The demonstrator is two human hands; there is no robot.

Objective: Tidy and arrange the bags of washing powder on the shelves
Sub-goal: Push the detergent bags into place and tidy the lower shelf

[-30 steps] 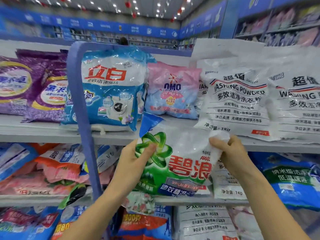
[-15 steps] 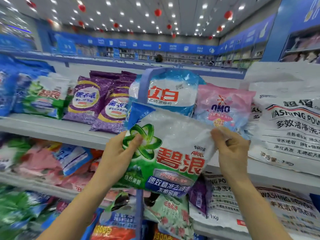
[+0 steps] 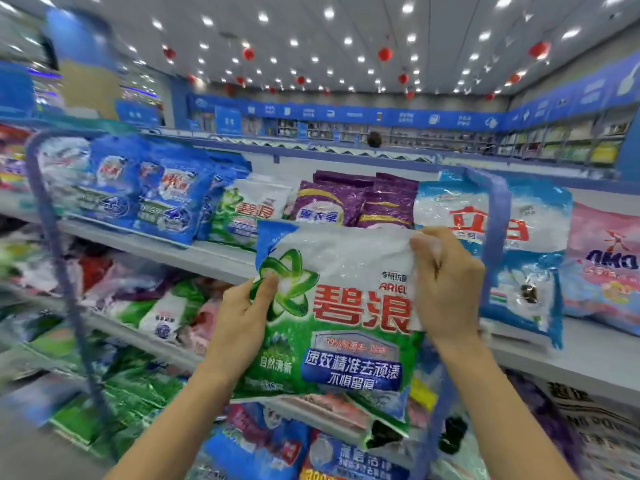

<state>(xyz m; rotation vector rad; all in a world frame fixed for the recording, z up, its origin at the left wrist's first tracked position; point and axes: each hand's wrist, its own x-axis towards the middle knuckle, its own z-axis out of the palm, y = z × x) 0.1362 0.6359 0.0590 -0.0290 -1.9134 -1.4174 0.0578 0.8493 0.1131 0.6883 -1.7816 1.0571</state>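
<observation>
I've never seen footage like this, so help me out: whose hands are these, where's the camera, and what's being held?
There is no machine. A person wears a wide-angle camera on the head, so this single picture looks down their own arms. The left hand and right hand both grip a green and white bag of washing powder in front of a shop shelf. On that shelf stand blue bags, a matching green bag, purple bags and a pink bag.
</observation>
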